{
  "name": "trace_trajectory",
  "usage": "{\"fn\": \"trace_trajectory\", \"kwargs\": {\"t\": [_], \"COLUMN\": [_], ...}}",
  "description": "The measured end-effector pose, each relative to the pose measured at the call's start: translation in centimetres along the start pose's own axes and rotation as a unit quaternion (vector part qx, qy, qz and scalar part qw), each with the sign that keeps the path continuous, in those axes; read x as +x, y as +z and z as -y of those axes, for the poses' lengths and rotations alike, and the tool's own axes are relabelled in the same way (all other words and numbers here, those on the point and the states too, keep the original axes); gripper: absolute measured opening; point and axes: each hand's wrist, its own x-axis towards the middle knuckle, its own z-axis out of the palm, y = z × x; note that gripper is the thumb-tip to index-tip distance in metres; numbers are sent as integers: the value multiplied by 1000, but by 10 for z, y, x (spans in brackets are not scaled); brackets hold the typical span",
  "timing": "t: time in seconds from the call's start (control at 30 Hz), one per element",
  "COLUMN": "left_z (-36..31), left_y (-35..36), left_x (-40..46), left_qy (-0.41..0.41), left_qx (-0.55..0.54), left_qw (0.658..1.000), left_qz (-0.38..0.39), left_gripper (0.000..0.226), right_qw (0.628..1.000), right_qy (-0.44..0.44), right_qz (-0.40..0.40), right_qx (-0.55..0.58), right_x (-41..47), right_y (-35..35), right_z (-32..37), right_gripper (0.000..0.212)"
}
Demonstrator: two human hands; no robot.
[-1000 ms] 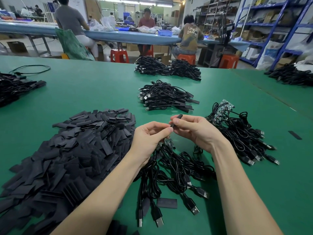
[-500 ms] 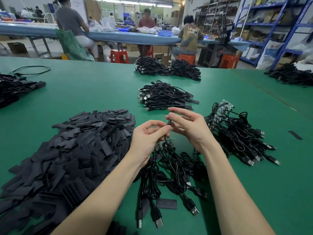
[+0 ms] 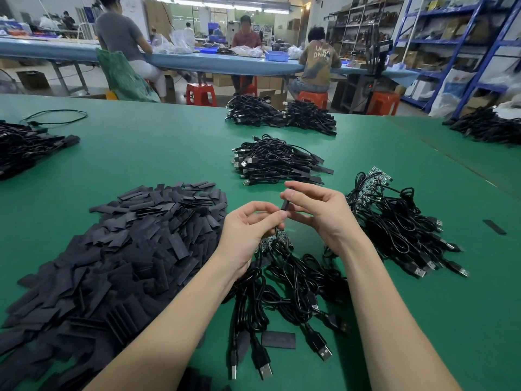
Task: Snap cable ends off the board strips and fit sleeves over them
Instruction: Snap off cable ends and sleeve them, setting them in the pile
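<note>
At the far left edge of the frame a dark heap of cables (image 3: 25,148) lies on the green tabletop (image 3: 146,153). Lower left, a broad pile of flat black sleeves (image 3: 112,249) spreads toward the centre. Just right of it, mid-frame, the left hand (image 3: 248,232) has its fingers curled, the grip of thumb and forefinger pinching the lower end of a small black sleeve (image 3: 284,206) where a cable enters it. The right hand (image 3: 321,213) meets it there, its grip pinching the upper part of the same sleeve, the other fingers loosely bent. Beneath both hands a bundle of black USB cables (image 3: 284,289) rests on the tabletop, its ends joined to a board strip (image 3: 272,242) partly hidden by the left hand. One loose sleeve (image 3: 278,340) lies flat among the plugs below. Above the hands, centre frame, sits a stack of sleeved cables (image 3: 277,160). To the right, another cable bundle with board strips (image 3: 394,221) lies near the right hand.
</note>
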Motion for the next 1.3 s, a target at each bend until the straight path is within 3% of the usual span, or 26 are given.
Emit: {"fn": "trace_trajectory", "kwargs": {"t": [0.13, 0.47, 0.6, 0.7, 0.9, 1.07, 1.13, 1.2, 1.3], "left_z": [-2, -3, -14, -19, -23, -29, -40, -50, -66], "left_y": [0, 2, 0, -3, 11, 20, 17, 15, 22], "left_x": [-1, 1, 6, 4, 2, 6, 16, 33, 76], "left_qy": [-12, 13, 37, -1, -38, 24, 73, 119, 186], "left_qx": [-7, -13, 123, 219, 101, 187, 236, 292, 399], "left_qw": [1000, 1000, 990, 970, 988, 979, 968, 949, 897], "left_qz": [16, 11, 52, 106, 108, 83, 52, 11, -30], "left_gripper": [26, 24, 19, 21, 29, 33, 32, 29, 24], "right_qw": [1000, 1000, 997, 987, 973, 970, 979, 984, 948], "right_qy": [0, -8, -35, -54, -91, -94, -41, 39, 79], "right_qz": [13, 4, -55, -98, -120, -143, -173, -170, -107], "right_qx": [-10, -7, 48, 113, 175, 170, 101, -42, -289], "right_x": [-1, 1, 4, 5, 5, 13, 16, 18, 24], "right_y": [-1, 3, 4, 1, 4, 5, 0, -5, -7], "right_z": [4, 4, 15, 24, 27, 21, 10, -8, -34], "right_gripper": [17, 20, 21, 22, 19, 15, 25, 31, 27]}}
